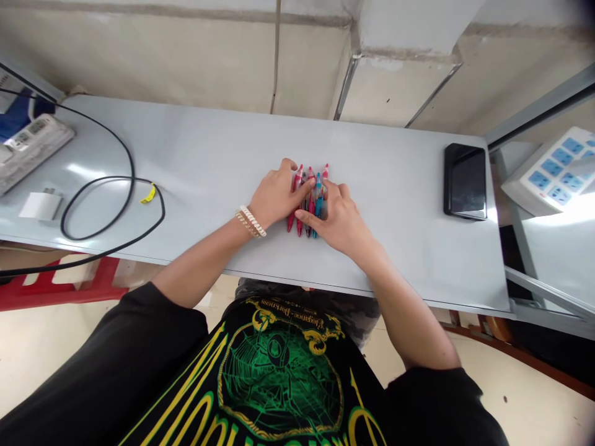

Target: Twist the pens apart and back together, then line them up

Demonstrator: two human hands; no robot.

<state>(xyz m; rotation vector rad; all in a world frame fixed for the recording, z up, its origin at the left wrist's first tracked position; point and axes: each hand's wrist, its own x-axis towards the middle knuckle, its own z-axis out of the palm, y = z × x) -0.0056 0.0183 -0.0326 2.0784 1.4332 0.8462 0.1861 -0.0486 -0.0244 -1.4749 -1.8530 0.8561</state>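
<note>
Several pens lie side by side on the grey table (218,148), their tips and ends pointing toward and away from me. Among them are a red pen (290,222), a blue pen (318,204) and a dark one (308,230). My left hand (277,193) rests at the left side of the row, its thumb lying across the pens. From the right, my right hand (341,220) touches the row, with its thumb over the lower part and its fingers along the right edge. Both hands are closed around the pens, which stay flat on the table.
A black cable (132,167) with a yellow tag (149,194) loops over the table's left part, near a white charger (41,205) and a power strip (35,148). A black phone-like device (465,181) lies at the right end. A wall runs behind the table.
</note>
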